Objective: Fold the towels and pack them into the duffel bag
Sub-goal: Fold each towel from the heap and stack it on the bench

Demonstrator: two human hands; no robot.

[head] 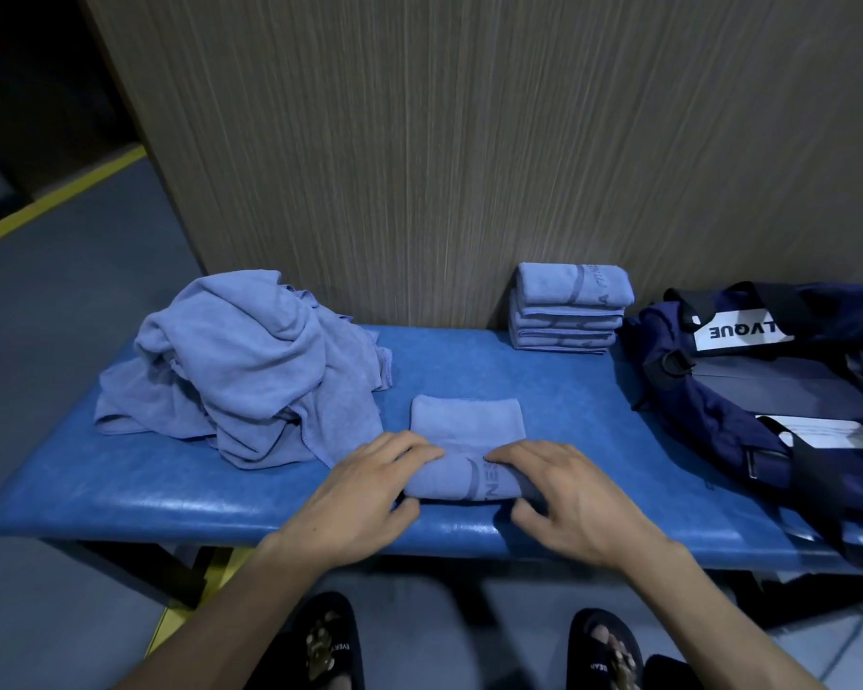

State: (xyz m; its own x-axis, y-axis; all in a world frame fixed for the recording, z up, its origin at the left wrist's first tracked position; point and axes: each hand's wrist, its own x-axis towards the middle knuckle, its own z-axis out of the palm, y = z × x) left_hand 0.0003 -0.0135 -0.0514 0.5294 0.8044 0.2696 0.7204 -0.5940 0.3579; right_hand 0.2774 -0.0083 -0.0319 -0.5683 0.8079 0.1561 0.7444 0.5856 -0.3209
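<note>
Folding is under way on one blue towel (469, 440), which lies on the blue padded tabletop (170, 495) directly in front of the person, between both hands. Its near part is doubled over into a thick roll-like fold whose long axis runs left to right, parallel to the near edge of the tabletop; the flat single layer that remains stretches away from the hands, toward the wood-grain wall (419, 141).

Both hands sit on that fold, one at each end. The left hand (365, 495) curls its fingers over the top of the left end with the thumb tucked low at the near side, so this grip is closed round the cloth. The right hand (564, 495) mirrors it at the right end, fingers curved over the top and thumb beneath the near edge, likewise clamped on the towel. Neither hand is nearer; they are about level and evenly spaced along the fold.

As I judge it, the next move turns on the direction of the unfolded flap: it lies straight ahead of both grips, so the fold would be carried forward, away from the body, with both ends kept even.

A heap of unfolded towels (250, 361) lies at the left, touching nothing in the hands. A stack of folded towels (569, 308) stands against the wall at the right rear, just beside the dark duffel bag (748, 390), which rests at the right end with its top open.
</note>
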